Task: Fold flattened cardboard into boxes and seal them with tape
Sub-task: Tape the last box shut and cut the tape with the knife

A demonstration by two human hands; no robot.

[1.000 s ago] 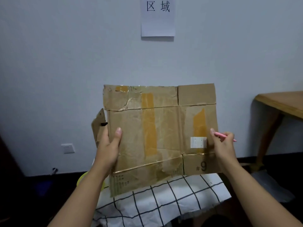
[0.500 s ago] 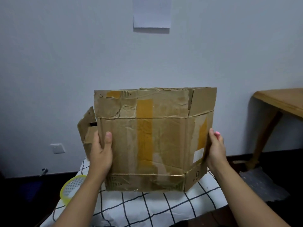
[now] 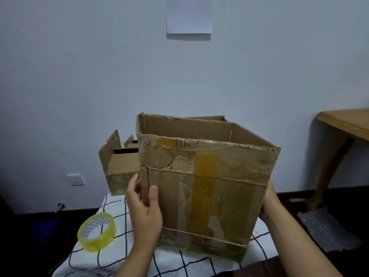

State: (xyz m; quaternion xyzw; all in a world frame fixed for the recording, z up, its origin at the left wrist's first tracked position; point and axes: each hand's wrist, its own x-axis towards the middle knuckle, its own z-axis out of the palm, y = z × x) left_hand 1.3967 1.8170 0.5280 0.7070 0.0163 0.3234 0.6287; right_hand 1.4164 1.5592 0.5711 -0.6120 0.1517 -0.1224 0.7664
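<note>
Over the checked cloth point(image 3: 111, 254), with the yellow tape roll point(image 3: 97, 232) lying untouched at far left, the left hand point(image 3: 144, 212) grips the cardboard box point(image 3: 205, 182) at its near-left corner, thumb on the front panel and fingers point(image 3: 134, 183) curled round the side. At the far side the right hand point(image 3: 269, 200) lies against the box's right wall, its fingers hidden, so I cannot tell its hold. Squaring-up looks to be the step in hand: the box is opened out with its top flaps up, and next its bottom flaps likely need folding in before taping.

Right hand point(image 3: 268, 198) largely concealed behind cardboard box point(image 3: 201, 186); grip not determinable. Left hand point(image 3: 144, 206) fingers hidden round box corner. Smaller box point(image 3: 117, 166) partly screened. Wall sheet point(image 3: 188, 16) cropped at top edge, lettering unreadable. Wooden table point(image 3: 347, 122) cut by right edge.
</note>
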